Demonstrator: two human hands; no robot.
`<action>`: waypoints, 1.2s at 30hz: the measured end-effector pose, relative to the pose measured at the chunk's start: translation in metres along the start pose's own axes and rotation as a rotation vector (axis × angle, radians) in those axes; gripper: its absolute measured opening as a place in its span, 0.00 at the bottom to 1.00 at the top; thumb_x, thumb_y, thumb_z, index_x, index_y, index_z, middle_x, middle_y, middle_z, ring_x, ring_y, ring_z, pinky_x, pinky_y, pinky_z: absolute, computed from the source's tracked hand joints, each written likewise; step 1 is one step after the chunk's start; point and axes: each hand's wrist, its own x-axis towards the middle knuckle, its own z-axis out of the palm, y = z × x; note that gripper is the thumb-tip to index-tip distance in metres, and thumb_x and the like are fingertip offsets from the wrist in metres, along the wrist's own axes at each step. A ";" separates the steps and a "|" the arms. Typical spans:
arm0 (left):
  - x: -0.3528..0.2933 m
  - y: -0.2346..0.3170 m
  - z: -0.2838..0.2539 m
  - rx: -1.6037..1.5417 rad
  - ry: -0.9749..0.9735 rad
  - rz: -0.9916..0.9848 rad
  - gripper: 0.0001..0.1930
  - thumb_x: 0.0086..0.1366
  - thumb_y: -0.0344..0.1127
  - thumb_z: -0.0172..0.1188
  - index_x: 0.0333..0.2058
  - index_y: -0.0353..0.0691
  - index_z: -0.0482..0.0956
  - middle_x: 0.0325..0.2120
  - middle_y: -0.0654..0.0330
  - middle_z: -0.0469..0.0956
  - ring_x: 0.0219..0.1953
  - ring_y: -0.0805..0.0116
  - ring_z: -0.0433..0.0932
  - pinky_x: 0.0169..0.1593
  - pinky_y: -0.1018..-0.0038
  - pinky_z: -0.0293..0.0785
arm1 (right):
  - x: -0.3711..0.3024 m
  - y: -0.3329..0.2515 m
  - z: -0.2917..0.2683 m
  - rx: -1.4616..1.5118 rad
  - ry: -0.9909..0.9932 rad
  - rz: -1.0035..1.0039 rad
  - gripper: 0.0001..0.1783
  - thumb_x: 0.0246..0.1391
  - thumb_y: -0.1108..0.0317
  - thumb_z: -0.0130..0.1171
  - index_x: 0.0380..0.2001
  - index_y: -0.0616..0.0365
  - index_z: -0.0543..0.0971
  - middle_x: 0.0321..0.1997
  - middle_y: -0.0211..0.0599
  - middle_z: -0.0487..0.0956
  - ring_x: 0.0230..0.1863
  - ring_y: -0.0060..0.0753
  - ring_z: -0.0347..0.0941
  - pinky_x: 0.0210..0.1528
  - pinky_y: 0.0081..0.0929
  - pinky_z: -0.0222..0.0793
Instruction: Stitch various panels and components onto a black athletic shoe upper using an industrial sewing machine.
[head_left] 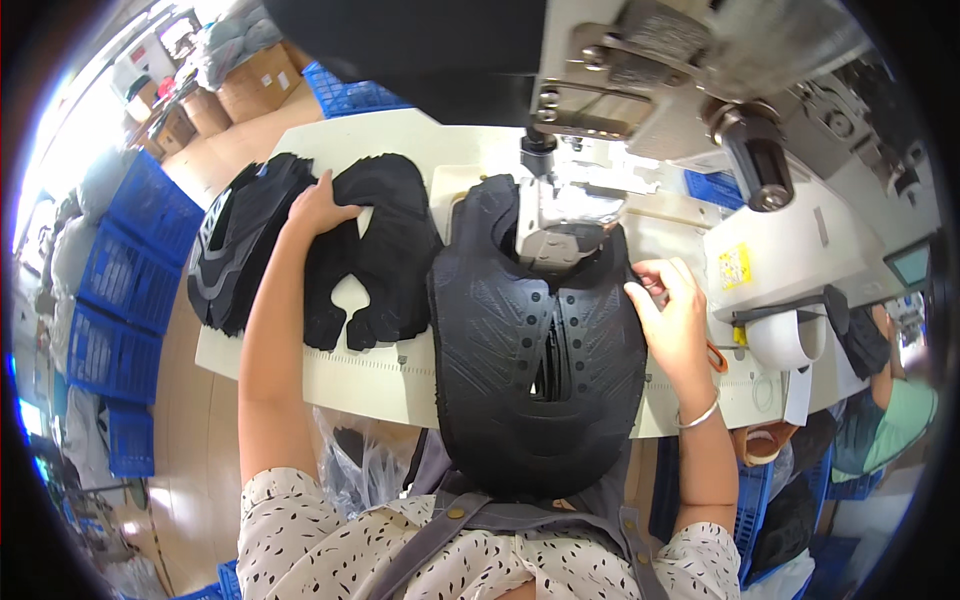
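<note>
1. Both hands work at a sewing machine (650, 90): the left hand (318, 208) rests flat, fingers spread, on a stack of black cut pieces (375, 250) left of the machine.
2. Right hand (668, 310) pinches the right edge of a black shoe upper (520, 350) lying beneath the machine's needle head.
3. White worktable (400, 370) carries both; blue crates (130, 260) stand farther left.
</note>
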 end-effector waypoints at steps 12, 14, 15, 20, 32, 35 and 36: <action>-0.145 0.114 -0.023 -0.465 0.511 0.580 0.24 0.48 0.36 0.63 0.45 0.36 0.70 0.43 0.48 0.70 0.47 0.50 0.68 0.50 0.62 0.64 | -0.017 0.010 -0.011 0.383 0.298 0.010 0.05 0.54 0.74 0.50 0.34 0.60 0.66 0.24 0.26 0.69 0.23 0.14 0.62 0.26 0.14 0.59; -0.181 0.138 -0.024 -0.495 0.504 0.754 0.25 0.46 0.38 0.65 0.43 0.37 0.70 0.41 0.51 0.69 0.44 0.53 0.69 0.48 0.65 0.64 | -0.019 0.005 -0.014 0.360 0.326 0.014 0.09 0.54 0.74 0.50 0.39 0.61 0.67 0.27 0.27 0.71 0.25 0.14 0.63 0.28 0.14 0.61; -0.197 0.148 -0.026 -0.450 0.438 0.745 0.25 0.45 0.39 0.66 0.42 0.38 0.70 0.42 0.53 0.69 0.44 0.55 0.68 0.47 0.66 0.64 | -0.017 -0.015 -0.019 0.717 0.172 0.158 0.15 0.53 0.73 0.52 0.44 0.62 0.65 0.31 0.30 0.72 0.29 0.16 0.66 0.33 0.15 0.63; -0.210 0.151 -0.026 -0.501 0.532 0.651 0.21 0.43 0.40 0.68 0.34 0.39 0.71 0.34 0.57 0.70 0.37 0.59 0.70 0.41 0.69 0.66 | -0.038 -0.038 -0.025 0.795 -0.363 0.222 0.21 0.48 0.71 0.58 0.46 0.65 0.68 0.41 0.35 0.75 0.41 0.22 0.68 0.47 0.22 0.63; -0.220 0.175 -0.073 -2.002 -0.746 0.127 0.17 0.63 0.33 0.47 0.47 0.27 0.67 0.43 0.52 0.73 0.44 0.68 0.74 0.46 0.72 0.71 | -0.009 -0.053 -0.020 1.372 -0.306 0.513 0.13 0.52 0.74 0.48 0.40 0.70 0.71 0.35 0.47 0.77 0.34 0.35 0.77 0.37 0.27 0.76; -0.219 0.178 -0.075 -2.001 -0.643 0.271 0.18 0.62 0.30 0.46 0.50 0.27 0.64 0.46 0.51 0.72 0.48 0.67 0.71 0.51 0.70 0.68 | -0.009 -0.069 -0.016 1.269 -0.120 0.555 0.11 0.54 0.69 0.49 0.34 0.66 0.74 0.29 0.46 0.78 0.22 0.28 0.75 0.23 0.19 0.72; -0.219 0.179 -0.075 -2.001 -0.553 0.307 0.18 0.62 0.28 0.45 0.49 0.27 0.65 0.45 0.51 0.72 0.47 0.67 0.72 0.51 0.70 0.68 | -0.009 -0.069 -0.016 1.246 -0.032 0.589 0.11 0.54 0.69 0.49 0.35 0.67 0.74 0.30 0.45 0.79 0.24 0.27 0.75 0.25 0.20 0.72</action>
